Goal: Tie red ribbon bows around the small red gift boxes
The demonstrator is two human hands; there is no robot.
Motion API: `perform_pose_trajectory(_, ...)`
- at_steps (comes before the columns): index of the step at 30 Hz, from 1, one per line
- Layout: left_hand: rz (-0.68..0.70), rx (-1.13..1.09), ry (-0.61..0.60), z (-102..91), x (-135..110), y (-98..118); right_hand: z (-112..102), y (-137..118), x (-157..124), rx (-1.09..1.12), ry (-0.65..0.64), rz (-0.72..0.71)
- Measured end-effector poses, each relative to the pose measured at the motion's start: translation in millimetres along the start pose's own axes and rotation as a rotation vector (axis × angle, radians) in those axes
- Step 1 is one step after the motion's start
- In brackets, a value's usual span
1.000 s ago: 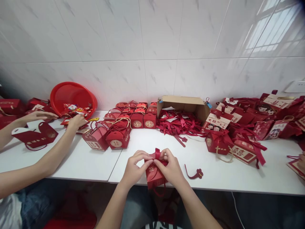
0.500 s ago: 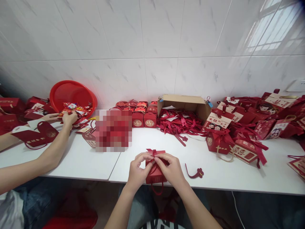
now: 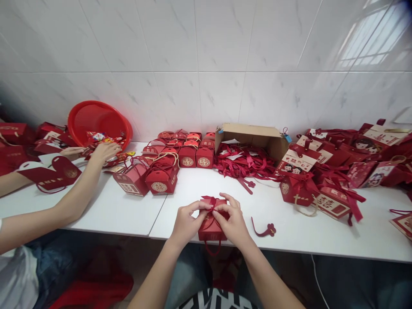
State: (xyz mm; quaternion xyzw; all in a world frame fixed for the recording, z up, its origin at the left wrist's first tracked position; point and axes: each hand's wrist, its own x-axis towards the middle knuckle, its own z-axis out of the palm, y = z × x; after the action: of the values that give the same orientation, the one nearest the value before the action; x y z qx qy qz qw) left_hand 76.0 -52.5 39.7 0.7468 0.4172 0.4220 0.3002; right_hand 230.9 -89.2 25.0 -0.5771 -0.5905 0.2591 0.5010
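Observation:
A small red gift box (image 3: 212, 234) stands at the table's front edge, its cord handle hanging over the edge. On its top a dark red ribbon (image 3: 210, 200) is gathered in a bow or knot. My left hand (image 3: 189, 219) pinches the ribbon from the left, thumb and forefinger closed. From the right, my right hand (image 3: 230, 216) pinches it too, with its other fingers lifted. The fingertips of both hands nearly meet over the knot. To the right lies a dark red strap with a flower-shaped end (image 3: 270, 230).
A cardboard box (image 3: 251, 128) of red ribbons stands by the wall. Finished-looking bowed boxes (image 3: 298, 189) are at right, closed red boxes (image 3: 161, 180) at left. A co-worker's hand (image 3: 107, 151) reaches at a red basket (image 3: 128, 133) of wrapped sweets, near an open box (image 3: 53, 174).
My right hand's fingers have lifted and spread while its pinch stays at the ribbon. The co-worker's near hand has moved right by the basket. The view has shifted slightly.

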Motion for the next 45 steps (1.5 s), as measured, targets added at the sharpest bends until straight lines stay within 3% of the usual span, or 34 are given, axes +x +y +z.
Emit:
perform_pose_trajectory(6,0.032,-0.038,0.026,7.7,-1.1,-1.8,-9.8,2.3,5.9,0.208,-0.241,0.030)
perform_pose_trajectory(11,-0.069,-0.177,0.050,13.1,-4.3,-3.8,-0.9,3.9,0.8,0.410,-0.119,0.109)
perform_pose_trajectory(15,0.013,-0.125,0.011,8.5,-9.3,-1.4,5.5,6.1,-4.3,0.423,-0.089,0.117)
perform_pose_trajectory(20,0.035,-0.077,0.037,5.2,-12.8,-3.0,5.3,7.3,-7.5,0.406,-0.124,0.087)
perform_pose_trajectory(24,-0.001,-0.106,0.070,4.0,-10.7,-6.4,-4.5,8.5,-10.3,0.296,-0.242,0.039)
perform_pose_trajectory(28,0.008,-0.106,0.014,-0.8,-8.3,-9.8,-18.6,8.8,-8.3,0.179,-0.266,-0.009)
perform_pose_trajectory(34,0.106,0.007,-0.040,-11.3,-2.9,-10.3,-32.7,-1.4,0.4,-0.014,-0.164,-0.135)
perform_pose_trajectory(39,0.236,0.050,-0.183,-19.6,6.4,-1.2,-45.4,-19.6,2.1,-0.076,-0.288,-0.128)
perform_pose_trajectory(45,0.214,0.039,-0.307,-26.7,14.8,7.3,-35.8,-26.4,22.5,0.020,-0.373,-0.184)
